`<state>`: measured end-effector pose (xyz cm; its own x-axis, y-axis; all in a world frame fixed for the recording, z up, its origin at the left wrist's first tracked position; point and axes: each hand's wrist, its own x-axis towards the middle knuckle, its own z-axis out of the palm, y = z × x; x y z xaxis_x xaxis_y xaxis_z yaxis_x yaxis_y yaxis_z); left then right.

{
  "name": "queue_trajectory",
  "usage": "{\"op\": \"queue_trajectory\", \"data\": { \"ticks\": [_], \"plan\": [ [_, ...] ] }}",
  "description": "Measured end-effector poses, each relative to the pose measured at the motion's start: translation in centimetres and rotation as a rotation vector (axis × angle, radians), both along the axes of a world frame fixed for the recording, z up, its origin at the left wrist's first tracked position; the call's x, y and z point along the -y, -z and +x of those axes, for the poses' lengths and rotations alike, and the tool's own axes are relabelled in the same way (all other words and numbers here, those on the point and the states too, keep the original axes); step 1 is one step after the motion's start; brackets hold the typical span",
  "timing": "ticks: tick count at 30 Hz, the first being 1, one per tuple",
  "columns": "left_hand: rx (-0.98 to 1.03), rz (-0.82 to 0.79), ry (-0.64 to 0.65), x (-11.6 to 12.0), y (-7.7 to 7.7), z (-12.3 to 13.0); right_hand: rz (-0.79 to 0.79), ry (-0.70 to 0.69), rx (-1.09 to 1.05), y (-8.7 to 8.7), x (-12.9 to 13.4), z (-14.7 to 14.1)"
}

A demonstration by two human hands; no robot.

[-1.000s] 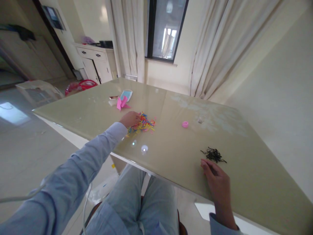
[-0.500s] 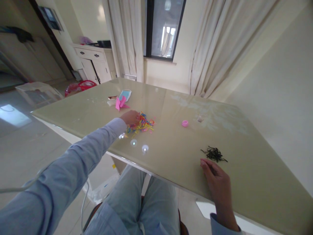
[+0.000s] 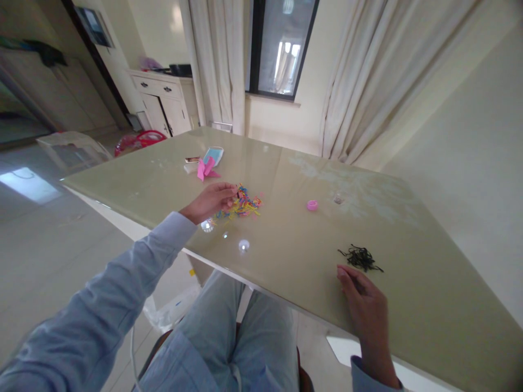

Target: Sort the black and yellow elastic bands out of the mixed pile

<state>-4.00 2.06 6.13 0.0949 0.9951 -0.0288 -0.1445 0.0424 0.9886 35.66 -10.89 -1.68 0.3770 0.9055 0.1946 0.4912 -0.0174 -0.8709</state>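
Observation:
A pile of small, thin pieces (image 3: 248,204) in yellow, red, blue and pink lies on the table. Over its left side is my left hand (image 3: 212,200), thumb and fingers pinched together. A tiny dark bit shows at these fingertips, too small to name. Near the table's front right, my right hand (image 3: 365,299) rests with thumb and forefinger pressed together; whether anything is between them is hidden. Just beyond it lies a tangled heap of black strings (image 3: 362,258). A small pink ring-shaped item (image 3: 312,205) sits between the two piles.
Toward the back left of the glossy table (image 3: 281,250) are a pink folded-looking piece (image 3: 207,169), a blue face mask (image 3: 214,156) and a small box (image 3: 192,159). A small clear item (image 3: 338,198) lies right of the pink ring. My legs (image 3: 229,326) are under the front edge.
My left hand has lifted and drawn back slightly from the coloured pile, its fingers now pinched above it. My right hand stays in place. The view has shifted slightly.

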Motion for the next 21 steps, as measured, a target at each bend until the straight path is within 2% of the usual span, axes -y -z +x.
{"op": "queue_trajectory", "data": {
  "ticks": [3, 6, 12, 21],
  "plan": [
    [0.212, -0.039, 0.046, 2.6, -0.2, 1.4, -0.005, 0.007, 0.009, 0.0, 0.0, 0.0],
    [0.332, -0.051, 0.099, 4.5, -0.3, 2.9, -0.012, 0.004, 0.026, 0.0, 0.0, 0.0],
    [0.318, 0.008, 0.125, 6.2, -1.0, 5.3, 0.004, -0.011, 0.042, -0.3, 0.1, -0.2],
    [0.350, -0.004, 0.150, 7.6, -1.0, 6.8, 0.015, -0.034, 0.040, -0.8, 0.2, -0.5]
  ]
}}
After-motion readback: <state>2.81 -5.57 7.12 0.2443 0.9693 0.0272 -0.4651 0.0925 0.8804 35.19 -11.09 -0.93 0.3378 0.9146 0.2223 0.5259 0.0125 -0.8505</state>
